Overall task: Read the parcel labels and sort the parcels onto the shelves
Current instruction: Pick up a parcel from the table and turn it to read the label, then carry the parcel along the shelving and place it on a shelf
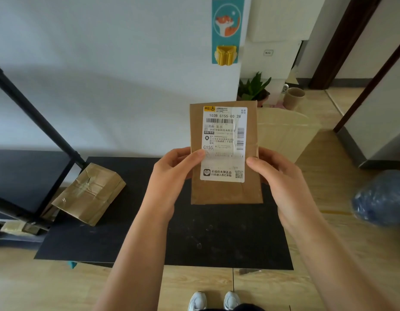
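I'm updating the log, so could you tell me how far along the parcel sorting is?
Nothing looks shelved yet: the black shelf shows no parcels. In hand: the left hand and right hand hold a brown parcel with its label facing up, reading G155. Left: a taped parcel on the floor mat.

Soft, even daylight; wide-angle bending at the edges, slight blur toward the corners.

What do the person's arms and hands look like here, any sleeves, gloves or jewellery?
Both forearms are bare as far as the view shows, with no sleeves in sight. The left hand and right hand wear no gloves, and no rings, watch or wristband are visible.
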Demonstrator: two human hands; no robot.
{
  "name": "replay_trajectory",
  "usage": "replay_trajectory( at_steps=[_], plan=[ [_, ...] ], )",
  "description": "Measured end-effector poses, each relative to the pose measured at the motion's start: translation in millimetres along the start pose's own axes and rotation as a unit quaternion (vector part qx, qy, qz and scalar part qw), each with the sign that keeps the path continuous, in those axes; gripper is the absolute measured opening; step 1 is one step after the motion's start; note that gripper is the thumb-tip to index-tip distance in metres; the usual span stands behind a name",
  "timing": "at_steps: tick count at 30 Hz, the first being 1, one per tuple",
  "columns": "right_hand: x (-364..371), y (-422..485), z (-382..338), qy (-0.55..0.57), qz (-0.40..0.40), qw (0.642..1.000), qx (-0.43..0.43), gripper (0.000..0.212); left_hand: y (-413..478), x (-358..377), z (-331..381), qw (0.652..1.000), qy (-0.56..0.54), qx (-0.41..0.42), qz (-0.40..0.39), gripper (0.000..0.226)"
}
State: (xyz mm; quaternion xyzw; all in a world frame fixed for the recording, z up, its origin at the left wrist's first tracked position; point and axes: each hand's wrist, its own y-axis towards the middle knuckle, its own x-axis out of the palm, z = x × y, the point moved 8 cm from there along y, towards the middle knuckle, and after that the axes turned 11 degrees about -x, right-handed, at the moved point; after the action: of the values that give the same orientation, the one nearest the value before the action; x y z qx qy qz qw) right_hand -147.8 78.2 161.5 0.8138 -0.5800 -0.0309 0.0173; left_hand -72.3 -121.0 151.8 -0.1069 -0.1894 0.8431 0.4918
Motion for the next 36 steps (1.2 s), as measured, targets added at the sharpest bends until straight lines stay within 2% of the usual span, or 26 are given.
replay_trajectory(
  at_steps=[8,19,25,28,36],
  plan=[
    [-2.1,3.2,8.2,0.008,-0.001,0.999,0.034,0.023,-1.0,0.9,-4.5,0.999,0.009,-0.005,0.049,0.031],
    [35.7,1.5,15.2,-0.020,-0.085,0.996,0.036,0.029,-34.2,-34.7,-23.6,0.992,-0.030,-0.007,0.126,0.033],
    [81.3,-15.2,16.7,-0.040,-0.156,0.986,0.034,0.033,-64.6,-78.1,-43.5,0.981,-0.072,-0.015,0.180,0.031],
    [113.7,-28.9,13.1,-0.041,-0.187,0.981,0.027,0.029,-82.3,-109.6,-51.8,0.974,-0.090,-0.019,0.206,0.030],
    [233.9,-89.7,-0.4,-0.062,-0.265,0.962,0.006,0.037,-148.1,-228.7,-84.4,0.954,-0.142,-0.025,0.262,0.025]
  ],
)
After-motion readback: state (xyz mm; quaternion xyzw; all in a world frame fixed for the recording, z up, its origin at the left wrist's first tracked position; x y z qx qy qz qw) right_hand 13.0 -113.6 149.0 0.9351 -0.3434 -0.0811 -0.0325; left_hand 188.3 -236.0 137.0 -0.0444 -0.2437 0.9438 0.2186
